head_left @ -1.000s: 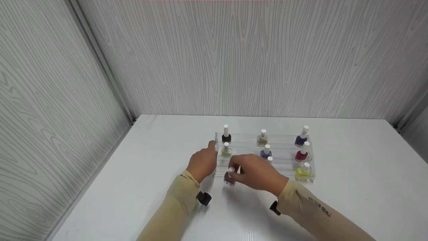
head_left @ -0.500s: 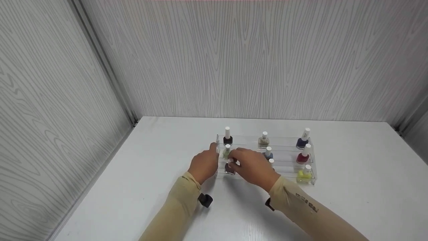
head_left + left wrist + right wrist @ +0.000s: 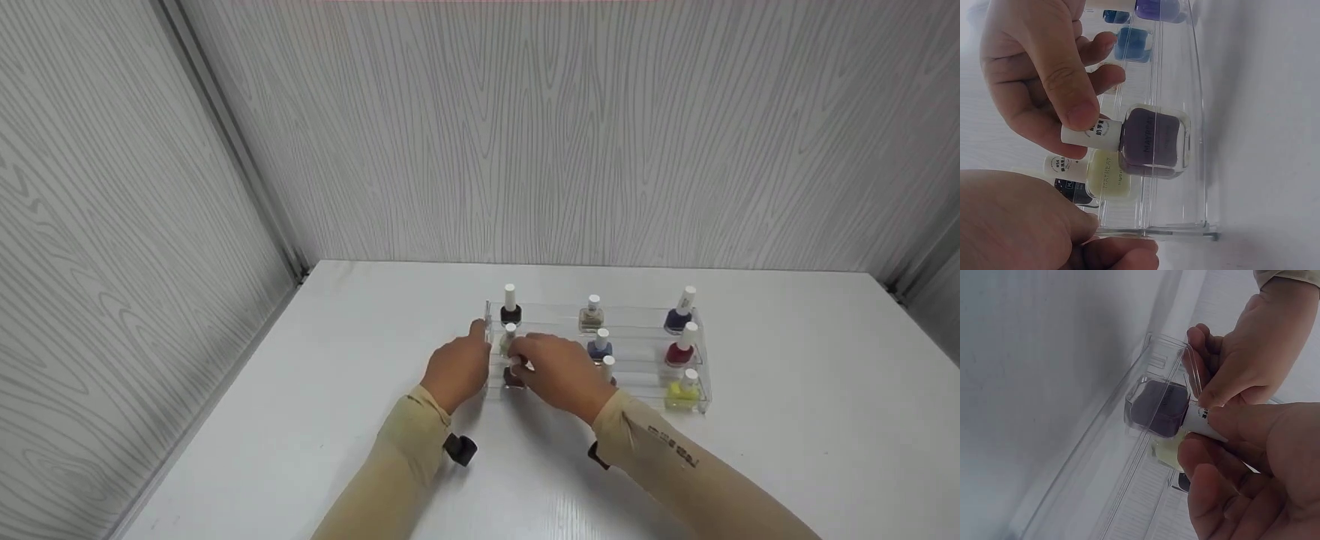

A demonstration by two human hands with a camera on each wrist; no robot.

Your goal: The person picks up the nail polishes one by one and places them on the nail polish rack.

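Left wrist view: right hand (image 3: 1039, 73) pinching the white cap (image 3: 1090, 135) of the dark purple bottle (image 3: 1154, 142), thumb on one side of the cap, fingers on the other; bottle body seated at the front tier of the clear acrylic rack (image 3: 1199, 112), close behind the front lip; whether fully resting on the tier floor: cannot tell. Long axis of the bottle running cap-to-base, upright in the head view; grip placed at the cap end, body lying below the fingers.

Head view: right hand (image 3: 559, 371) over the left end of the rack (image 3: 701, 390); left hand (image 3: 457, 364) bracing the rack's left end wall, fingers curled against the acrylic edge; same grip shown in the right wrist view, left hand (image 3: 1241, 354) holding the end panel just beside the purple bottle (image 3: 1157, 408). Right hand nearer to the bottle, already holding it; left hand touching the rack only.

Neighbours: pale green bottle (image 3: 1107, 174) on the next tier, directly behind the purple one and close to it; black bottle (image 3: 511, 311) on the top tier behind that; blue bottle (image 3: 599, 346), red bottle (image 3: 679, 352) and yellow bottle (image 3: 681, 391) further right, well apart. Open room: upward and toward the person over the white table (image 3: 337, 420); tight room backward and to the left, limited by the tier step and the end wall.
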